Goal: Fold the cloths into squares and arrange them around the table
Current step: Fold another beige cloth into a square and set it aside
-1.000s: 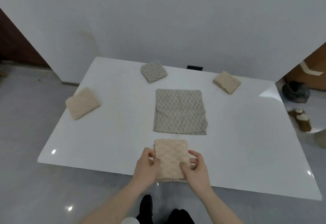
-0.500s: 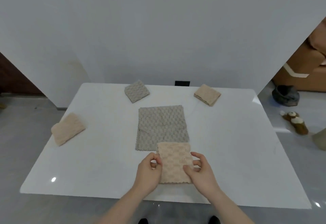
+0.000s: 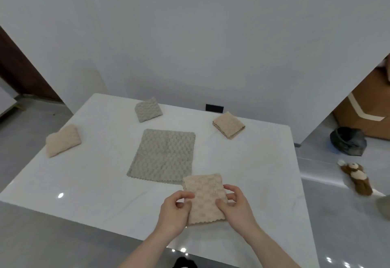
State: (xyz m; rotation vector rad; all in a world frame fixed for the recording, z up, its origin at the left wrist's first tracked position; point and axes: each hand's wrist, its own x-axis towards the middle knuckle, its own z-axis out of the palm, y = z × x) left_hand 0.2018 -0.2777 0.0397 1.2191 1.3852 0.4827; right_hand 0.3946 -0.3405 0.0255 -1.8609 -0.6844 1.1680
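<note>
I hold a folded beige cloth [image 3: 205,196] over the near part of the white table [image 3: 84,183]. My left hand [image 3: 174,210] pinches its left edge and my right hand [image 3: 237,206] grips its right edge. An unfolded grey cloth [image 3: 163,154] lies flat in the middle of the table, its near right corner just under the held cloth. Three folded squares sit around the table: a beige one [image 3: 63,140] at the left, a grey one [image 3: 148,109] at the far side, a beige one [image 3: 229,125] at the far right.
A white wall stands right behind the table, with a black outlet [image 3: 214,108] at table height. On the floor to the right lie a dark bowl-like object [image 3: 348,144] and a brown plush toy [image 3: 356,178]. A brown cabinet [image 3: 371,107] is at the far right.
Both hands have lifted the folded beige cloth and carried it to the right and away from the near edge. My view has tilted up and shifted.
</note>
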